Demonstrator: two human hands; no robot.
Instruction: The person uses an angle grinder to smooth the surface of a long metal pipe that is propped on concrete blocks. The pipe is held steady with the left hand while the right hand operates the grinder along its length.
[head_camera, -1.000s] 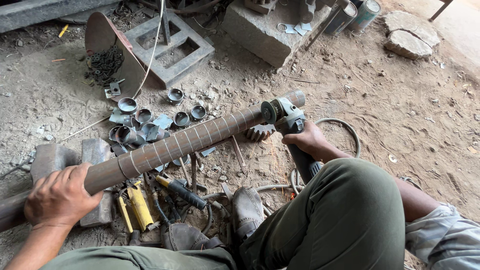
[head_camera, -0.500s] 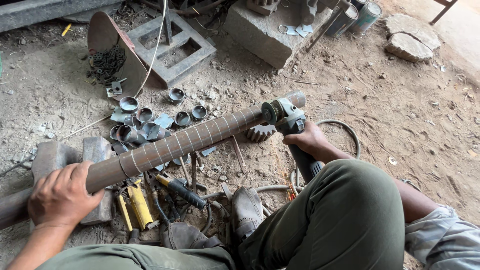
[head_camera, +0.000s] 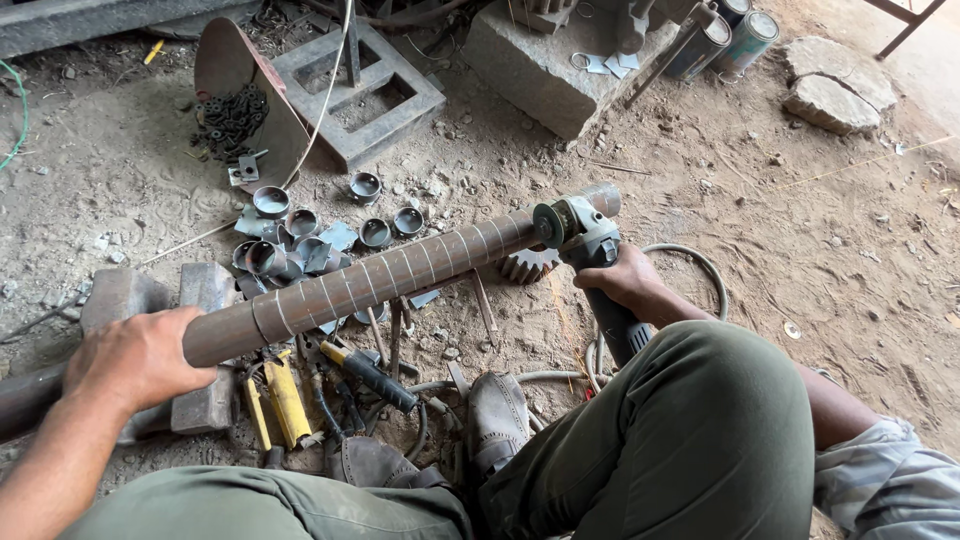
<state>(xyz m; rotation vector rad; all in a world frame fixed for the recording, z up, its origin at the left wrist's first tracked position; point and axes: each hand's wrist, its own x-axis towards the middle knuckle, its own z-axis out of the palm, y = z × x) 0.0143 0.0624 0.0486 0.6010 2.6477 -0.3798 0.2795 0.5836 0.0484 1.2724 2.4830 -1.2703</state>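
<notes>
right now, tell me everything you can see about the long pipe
The pipe is a long round tube, rusty brown, metal by its look, ringed with evenly spaced pale lines. It lies slanted above the dirt, lower end at the left. The left hand grips it near that end, over grey blocks. At the upper right end the grinder, held by the right hand, has its disc against it.

both forearms are bare, with no gloves on the left hand (head_camera: 135, 357) or the right hand (head_camera: 620, 280). olive-green trousers (head_camera: 690, 430) cover both legs. a crumpled grey-blue sleeve (head_camera: 885, 485) shows at the right elbow. worn, dusty dark shoes (head_camera: 497, 418) cover the feet.
</notes>
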